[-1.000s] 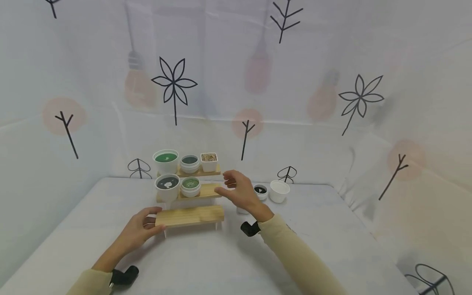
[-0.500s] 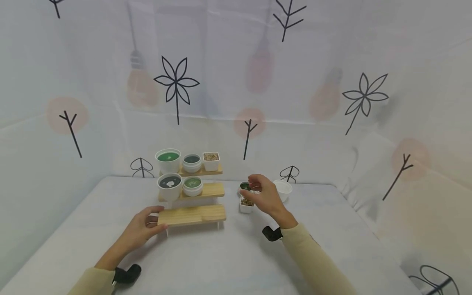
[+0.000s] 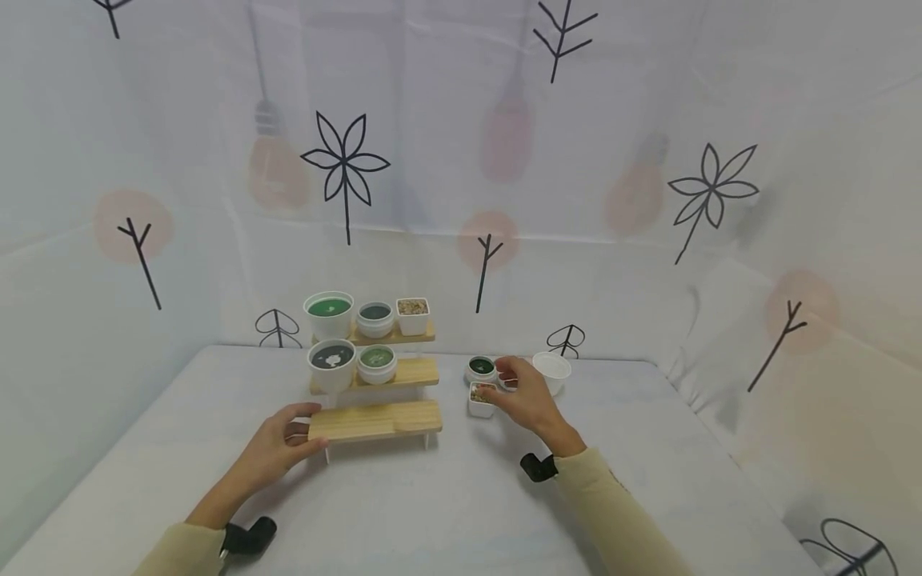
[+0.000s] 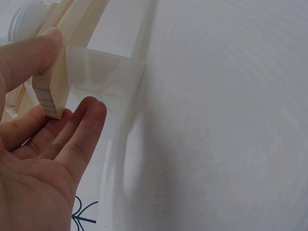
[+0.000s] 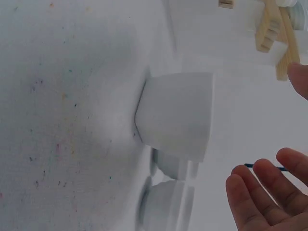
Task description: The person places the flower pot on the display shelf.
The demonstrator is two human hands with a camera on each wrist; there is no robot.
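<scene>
My left hand [image 3: 270, 445] pinches the left end of the lowest wooden step [image 3: 378, 421] of a three-tier stand. In the left wrist view the thumb lies on the wood's front and fingertips touch its rear side; a clear support [image 4: 101, 67] holds the step up. Over the small pots to the right hovers my right hand [image 3: 531, 402], thumb and fingers apart. Closest to it is a square white pot [image 3: 480, 406] with a brown grainy fill. The right wrist view shows that square pot [image 5: 177, 115] apart from the fingers [image 5: 243, 197].
Behind the square pot stands a round pot with dark green fill [image 3: 481, 368]; another round pot is mostly hidden by my right hand. A taller white cup [image 3: 553, 370] stands further right. The middle step [image 3: 418, 371] bears two pots, the top step [image 3: 403, 338] several.
My right hand has left the middle step's right end, gone right to the loose pots and lowered beside the square one. The left hand keeps its hold on the lowest step.
</scene>
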